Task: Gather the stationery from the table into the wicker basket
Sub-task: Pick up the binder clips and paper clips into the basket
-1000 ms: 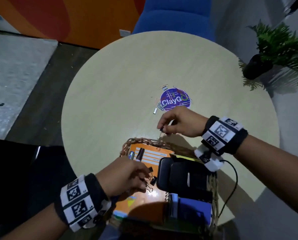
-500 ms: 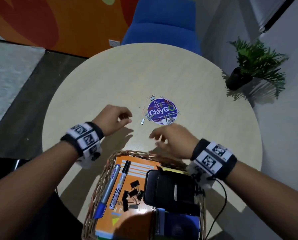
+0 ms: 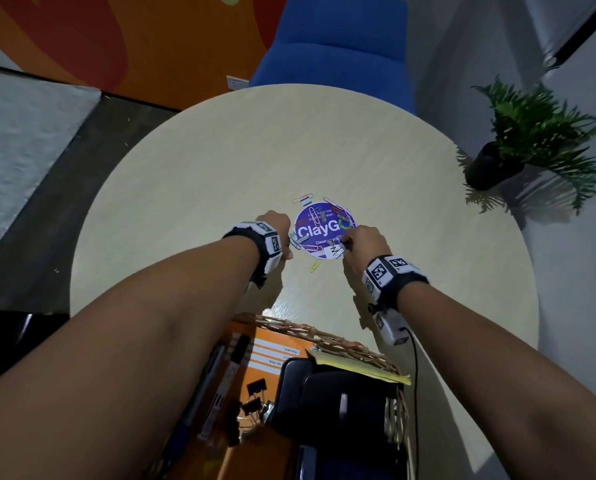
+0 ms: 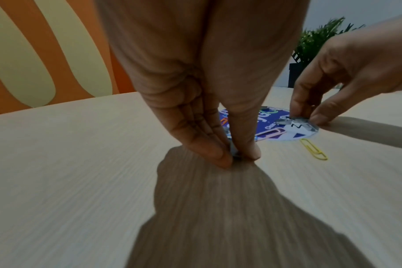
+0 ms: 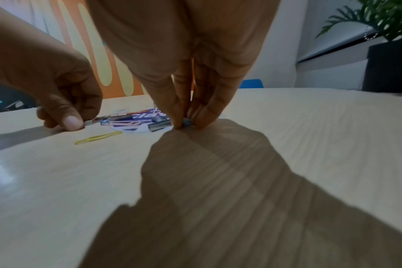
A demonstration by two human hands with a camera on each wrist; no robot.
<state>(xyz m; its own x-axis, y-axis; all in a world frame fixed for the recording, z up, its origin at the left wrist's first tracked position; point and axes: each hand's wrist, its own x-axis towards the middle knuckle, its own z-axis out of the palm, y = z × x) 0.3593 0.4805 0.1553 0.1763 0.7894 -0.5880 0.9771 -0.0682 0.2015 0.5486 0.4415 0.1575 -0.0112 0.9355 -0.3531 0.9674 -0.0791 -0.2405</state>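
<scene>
Round pale wood table (image 3: 192, 188) fills the scene, and nearest the person, hanging at its near edge, sits the wicker basket (image 3: 327, 337), already packed: an orange notebook (image 3: 272, 355), two markers (image 3: 234, 368), black binder clips (image 3: 255, 393), a black case (image 3: 338, 403) and a yellow pad (image 3: 362, 367) against its far rim. Beyond the rim, a strip of bare wood runs between the two forearms up to a yellow paper clip (image 4: 313, 149) lying alone, just short of the sticker. Now the hands: the left hand (image 3: 276, 226) is down at the left edge of the round purple sticker (image 3: 324, 228), thumb and fingertips (image 4: 218, 156) pinched tight on a small silvery piece against the wood. The right hand (image 3: 365, 242) works the sticker's near-right edge, fingers pressed together on a small blue item (image 5: 186, 122); what exactly it is, I cannot tell. More paper clips (image 3: 303, 197) lie scattered over and around the sticker. Past that, wide open tabletop to the far edge, then a blue chair (image 3: 338, 46), an orange wall (image 3: 144, 39), and a potted plant (image 3: 525, 140) off to the right.
</scene>
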